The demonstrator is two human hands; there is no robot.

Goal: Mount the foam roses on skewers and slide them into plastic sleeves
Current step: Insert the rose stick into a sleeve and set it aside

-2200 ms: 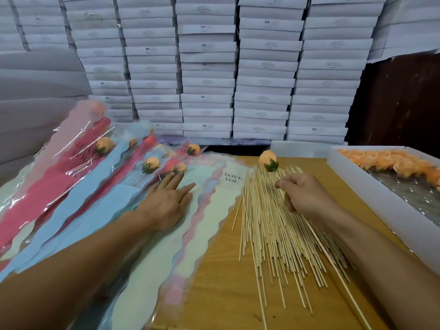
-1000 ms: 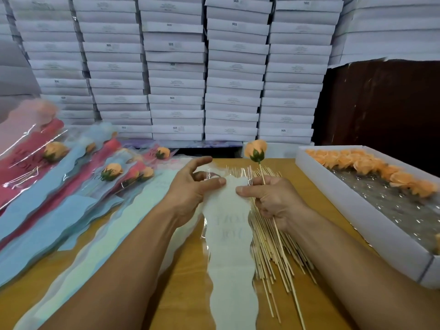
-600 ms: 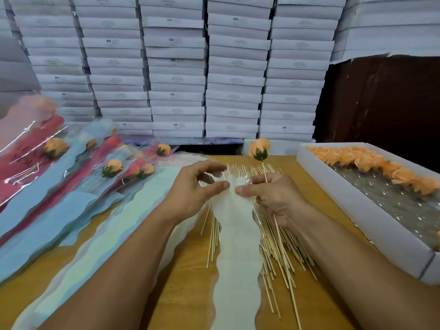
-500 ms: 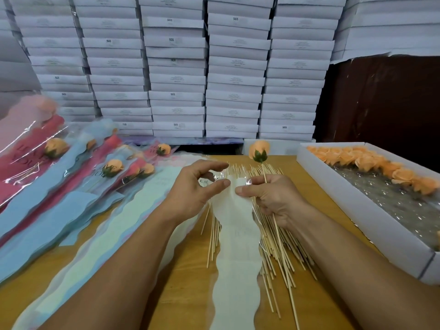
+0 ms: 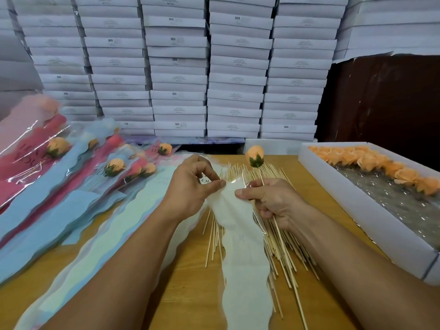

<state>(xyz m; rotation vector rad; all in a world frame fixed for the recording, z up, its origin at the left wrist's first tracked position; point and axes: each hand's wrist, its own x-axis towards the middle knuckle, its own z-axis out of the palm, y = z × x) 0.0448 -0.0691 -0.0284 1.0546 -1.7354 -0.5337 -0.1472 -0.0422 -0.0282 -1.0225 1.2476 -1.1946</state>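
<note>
Rose (image 5: 254, 156): peach foam bud, green base, upright on skewer (image 5: 277, 228). Right hand (image 5: 271, 201) curls round that skewer, thumb pinching white wavy-edged sleeve (image 5: 242, 253); left hand (image 5: 190, 186) pinches the sleeve's top edge opposite. Sleeve lies over loose skewers (image 5: 283, 244) on wooden table (image 5: 190, 282). White boxes (image 5: 181, 67) stacked behind.

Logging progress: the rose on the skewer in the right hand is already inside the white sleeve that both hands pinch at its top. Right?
Not quite. In the head view the rose stands outside the white sleeve, above the right hand; the left hand pinches the sleeve's top too.
</note>
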